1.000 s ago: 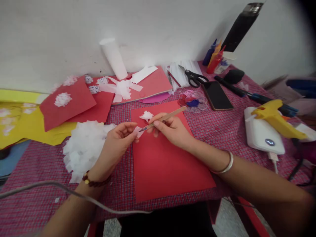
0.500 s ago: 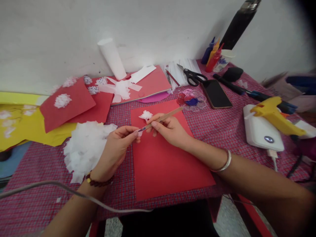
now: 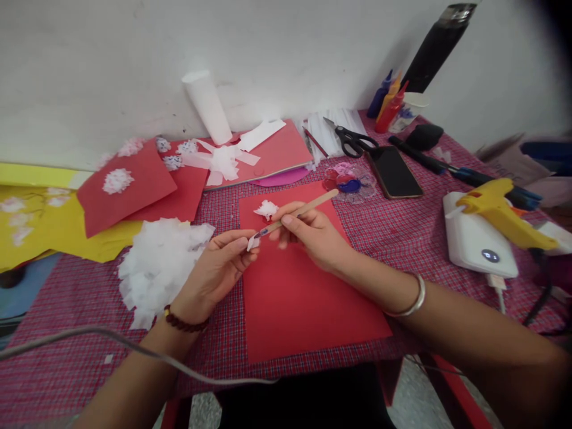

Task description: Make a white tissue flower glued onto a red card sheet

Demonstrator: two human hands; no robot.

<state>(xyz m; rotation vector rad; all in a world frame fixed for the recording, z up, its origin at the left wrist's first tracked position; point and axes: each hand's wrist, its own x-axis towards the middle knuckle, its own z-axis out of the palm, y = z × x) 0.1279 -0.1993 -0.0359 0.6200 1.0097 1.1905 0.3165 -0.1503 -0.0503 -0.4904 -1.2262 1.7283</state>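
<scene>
The fingers of the left hand (image 3: 218, 265) are closing narrowly on a small white paper piece (image 3: 252, 243), pinching it at its upper left so that its free part is pointing down. The fingers of the right hand (image 3: 317, 238) are gripping a wooden-handled tool (image 3: 318, 201) like a pen. Its long axis is slanting from the dark tip at the paper up and rightward toward the table's far edge. The tip is meeting or almost meeting the piece from the right; exact contact is too small to tell. The left hand is the nearer one to the paper.

Both hands are hovering over a red sheet (image 3: 313, 304), which is lying by the table's (image 3: 89, 322) near edge. A white paper flower (image 3: 267, 208) is sitting near its far edge, just beyond the right fingers. Left of the sheet, a pile of white paper pieces (image 3: 156, 256) is spreading beside the left wrist. Beyond the sheet's far right corner, a paint palette (image 3: 350, 186) is resting beside a phone (image 3: 395, 173). Toward the table's far right corner, paint bottles (image 3: 390, 113) are standing.
</scene>
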